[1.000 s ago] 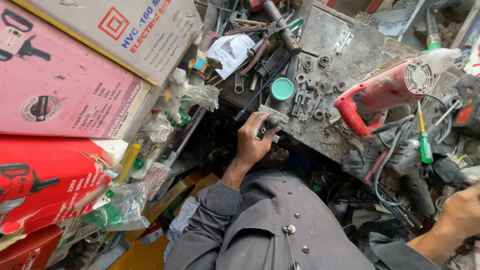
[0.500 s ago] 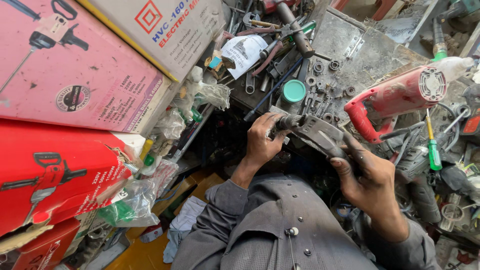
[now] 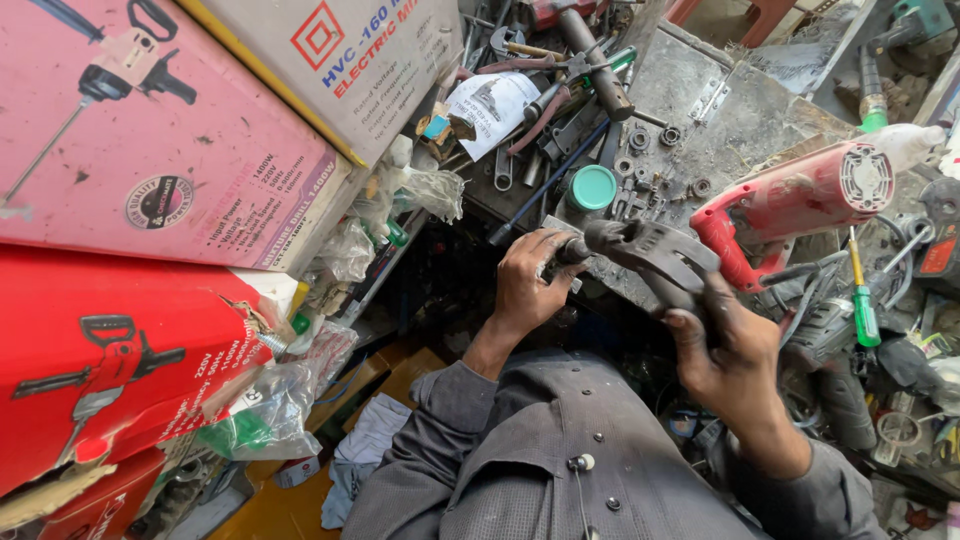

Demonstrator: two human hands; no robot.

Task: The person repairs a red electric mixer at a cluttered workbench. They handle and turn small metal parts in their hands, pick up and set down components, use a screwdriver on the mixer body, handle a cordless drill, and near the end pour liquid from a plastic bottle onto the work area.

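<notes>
A dark grey, greasy power tool body [image 3: 645, 250] lies across the front edge of the metal workbench [image 3: 740, 125]. My left hand [image 3: 525, 280] grips its left end, fingers curled around the nose. My right hand [image 3: 725, 345] wraps the rear handle part from below right. A red power tool [image 3: 800, 205] rests on the bench just behind the grey one. A teal round cap [image 3: 594, 187] lies on the bench above my left hand.
Stacked pink, red and grey tool boxes [image 3: 150, 200] fill the left. Wrenches, pliers and loose nuts [image 3: 560, 90] litter the bench top. A green-handled screwdriver [image 3: 862, 300] and cables lie at the right. Plastic bags [image 3: 290, 400] hang by the boxes.
My right hand came up from the lower right and took hold of the grey tool's rear; my left hand stayed on its front end. The view moved closer.
</notes>
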